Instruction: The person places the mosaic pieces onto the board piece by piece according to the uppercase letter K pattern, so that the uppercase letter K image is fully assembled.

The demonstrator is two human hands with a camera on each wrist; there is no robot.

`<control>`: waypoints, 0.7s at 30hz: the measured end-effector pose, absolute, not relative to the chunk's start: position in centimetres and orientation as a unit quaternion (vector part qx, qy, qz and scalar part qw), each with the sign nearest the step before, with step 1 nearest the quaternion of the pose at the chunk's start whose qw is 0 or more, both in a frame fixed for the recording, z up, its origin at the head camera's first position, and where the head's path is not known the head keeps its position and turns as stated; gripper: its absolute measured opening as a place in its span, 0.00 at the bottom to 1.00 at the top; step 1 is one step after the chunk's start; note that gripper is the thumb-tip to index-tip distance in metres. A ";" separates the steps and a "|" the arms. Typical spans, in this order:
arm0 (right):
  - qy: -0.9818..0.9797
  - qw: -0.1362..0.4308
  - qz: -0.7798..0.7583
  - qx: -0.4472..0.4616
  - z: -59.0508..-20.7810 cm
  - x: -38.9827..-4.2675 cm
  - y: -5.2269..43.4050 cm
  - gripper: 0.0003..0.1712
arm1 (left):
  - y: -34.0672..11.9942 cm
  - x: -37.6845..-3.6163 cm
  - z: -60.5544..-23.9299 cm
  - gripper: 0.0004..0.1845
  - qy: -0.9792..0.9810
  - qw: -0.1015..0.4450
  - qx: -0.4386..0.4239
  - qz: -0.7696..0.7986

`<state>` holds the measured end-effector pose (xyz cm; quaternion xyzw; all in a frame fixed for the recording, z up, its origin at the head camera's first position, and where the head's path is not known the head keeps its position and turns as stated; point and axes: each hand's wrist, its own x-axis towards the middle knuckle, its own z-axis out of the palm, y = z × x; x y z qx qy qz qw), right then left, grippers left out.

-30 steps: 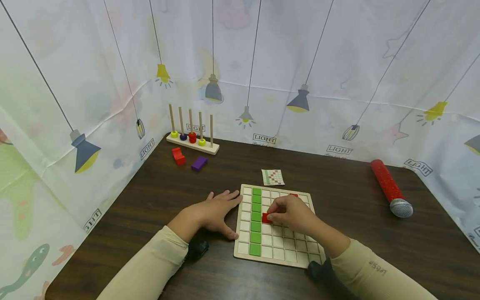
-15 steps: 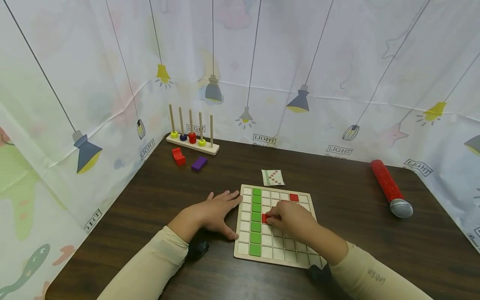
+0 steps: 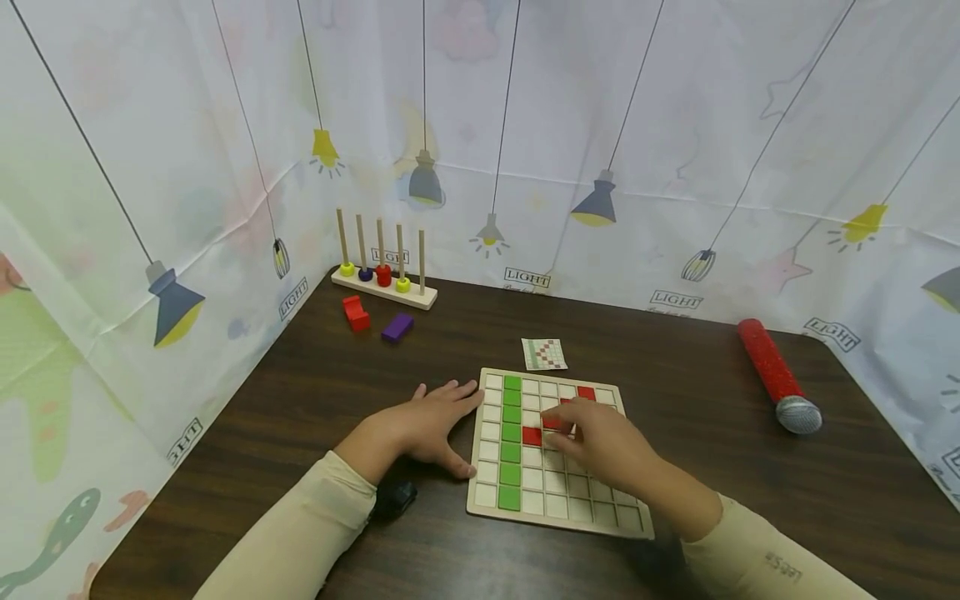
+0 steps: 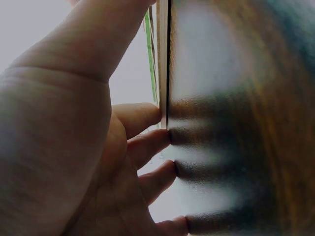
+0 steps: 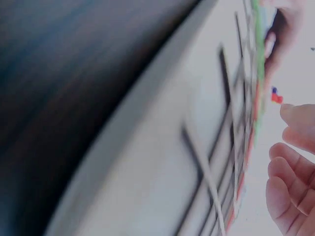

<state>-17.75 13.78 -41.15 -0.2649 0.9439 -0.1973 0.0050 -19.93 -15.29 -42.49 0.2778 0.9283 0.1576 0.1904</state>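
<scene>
A wooden grid board [image 3: 562, 524] lies on the dark table, with a column of green tiles [image 3: 510, 452] along its left side. A red tile [image 3: 532, 436] is set in a cell just right of that column. More red tiles, such as one near the top [image 3: 586, 392], run diagonally and are partly covered by my right hand [image 3: 611, 446]. That hand hovers over the board, fingers loosely bent; the right wrist view shows nothing in its fingers [image 5: 290, 172]. My left hand [image 3: 423, 429] is spread on the table, its fingertips [image 4: 153, 112] at the board's left edge.
A small printed pattern card [image 3: 544, 354] lies behind the board. At the back left are a peg stand with coloured rings [image 3: 383, 287], a red block [image 3: 356, 314] and a purple block [image 3: 397, 327]. A red microphone [image 3: 776, 371] lies at the right.
My right hand has let go of the red tile, which now lies in its cell, and has shifted slightly to the right. The left hand stays where it was.
</scene>
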 end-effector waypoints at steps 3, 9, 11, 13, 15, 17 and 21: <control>0.946 -0.006 -0.202 -0.252 -40.5 -17.2 16.1 0.19 | -15.2 -20.0 -42.3 0.61 0.928 0.191 0.278 0.160; 0.958 -0.005 -0.188 -0.216 -40.3 -16.7 21.6 0.22 | -15.3 -20.0 -42.5 0.61 0.929 0.192 0.276 0.157; 0.962 0.013 -0.181 -0.206 -40.3 -16.6 23.4 0.24 | -15.4 -20.1 -42.6 0.61 0.929 0.191 0.276 0.155; 0.964 0.039 -0.172 -0.197 -40.3 -16.4 24.9 0.26 | -15.4 -20.1 -42.7 0.61 0.929 0.191 0.275 0.157; 0.965 0.064 -0.162 -0.196 -40.3 -16.3 26.2 0.27 | -15.5 -20.1 -42.6 0.61 0.929 0.190 0.277 0.156; 0.966 0.082 -0.151 -0.192 -40.3 -16.1 27.1 0.26 | -15.4 -20.0 -42.6 0.61 0.928 0.190 0.280 0.157; 0.965 0.100 -0.141 -0.196 -40.2 -15.7 28.3 0.24 | -15.2 -19.9 -42.5 0.61 0.926 0.187 0.285 0.160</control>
